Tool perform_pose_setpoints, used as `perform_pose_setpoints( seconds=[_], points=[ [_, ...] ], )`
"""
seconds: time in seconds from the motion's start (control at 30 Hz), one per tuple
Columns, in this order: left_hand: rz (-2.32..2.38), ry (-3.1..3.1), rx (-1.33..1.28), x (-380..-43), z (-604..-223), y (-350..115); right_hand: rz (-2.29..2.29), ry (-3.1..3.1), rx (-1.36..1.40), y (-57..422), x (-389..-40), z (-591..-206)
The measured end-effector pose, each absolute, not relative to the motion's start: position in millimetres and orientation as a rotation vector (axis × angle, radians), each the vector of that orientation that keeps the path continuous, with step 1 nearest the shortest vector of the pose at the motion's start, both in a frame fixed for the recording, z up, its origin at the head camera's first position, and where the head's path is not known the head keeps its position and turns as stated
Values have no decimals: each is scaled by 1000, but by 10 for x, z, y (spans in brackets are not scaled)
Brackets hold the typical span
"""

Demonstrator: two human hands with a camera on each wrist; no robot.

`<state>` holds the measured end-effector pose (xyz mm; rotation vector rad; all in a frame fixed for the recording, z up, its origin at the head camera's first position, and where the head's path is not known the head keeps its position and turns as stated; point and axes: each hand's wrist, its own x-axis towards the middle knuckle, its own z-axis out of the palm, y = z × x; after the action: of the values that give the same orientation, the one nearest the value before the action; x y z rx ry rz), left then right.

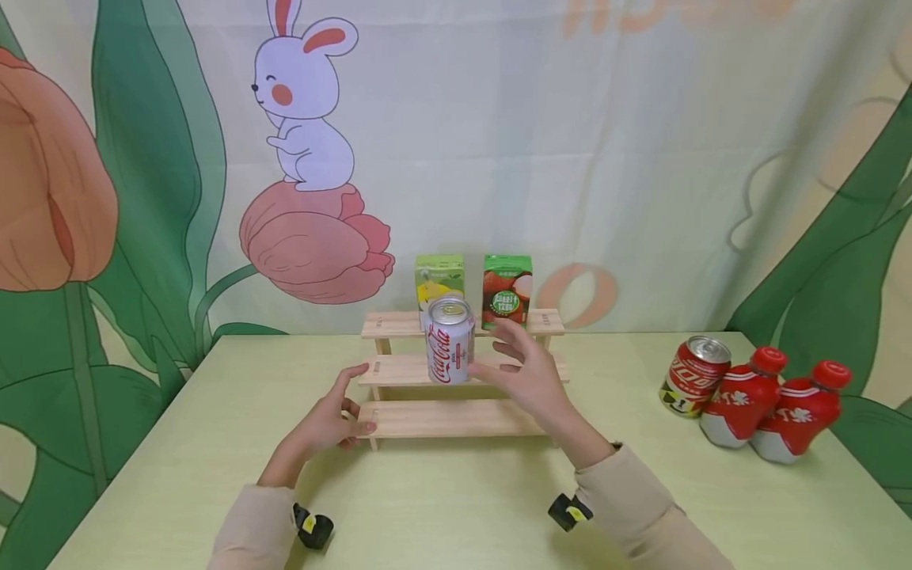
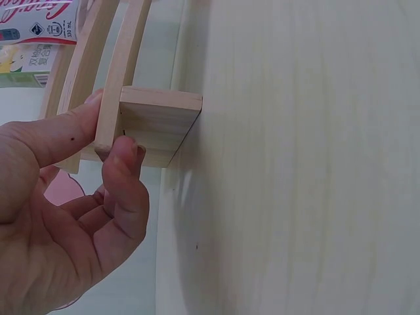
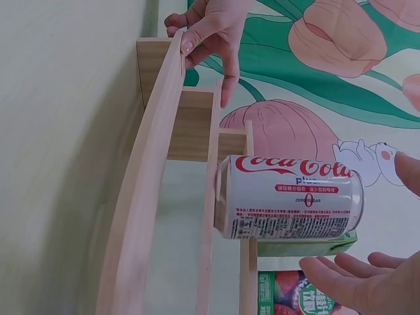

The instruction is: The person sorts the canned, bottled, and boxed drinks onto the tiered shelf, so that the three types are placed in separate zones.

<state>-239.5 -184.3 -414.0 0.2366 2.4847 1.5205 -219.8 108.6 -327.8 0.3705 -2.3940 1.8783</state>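
Note:
A white Coca-Cola can [image 1: 450, 348] stands upright on the middle step of a three-tier wooden rack [image 1: 456, 418]. My right hand [image 1: 523, 372] is just to the can's right, thumb and fingers spread; the right wrist view has a gap between these fingers [image 3: 348, 279] and the can [image 3: 292, 200]. At the rack's left end, my left hand [image 1: 329, 419] pinches the lowest board between thumb and a curled finger, as the left wrist view shows with the thumb [image 2: 69, 134] over the board's end. In that view only the can's lower part shows.
On the top step stand a green-yellow juice carton [image 1: 438, 277], partly behind the can, and a green-red carton [image 1: 507, 291]. A red can [image 1: 694, 376] and two red-capped bottles [image 1: 741, 400] stand at the table's right. A printed curtain [image 1: 456, 158] hangs behind.

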Motion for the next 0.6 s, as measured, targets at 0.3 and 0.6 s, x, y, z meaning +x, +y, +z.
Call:
perform_pose_setpoints(
  seconds=[0.3,0.6],
  points=[
    [1507,2494,232,-2359,-4075,-1808,1845,-2401,350,1280,-2121,-3298],
    [1513,2490,226,-2442,-4194,-1856,1744,-2420,347,1459,-2043,-3349]
  ],
)
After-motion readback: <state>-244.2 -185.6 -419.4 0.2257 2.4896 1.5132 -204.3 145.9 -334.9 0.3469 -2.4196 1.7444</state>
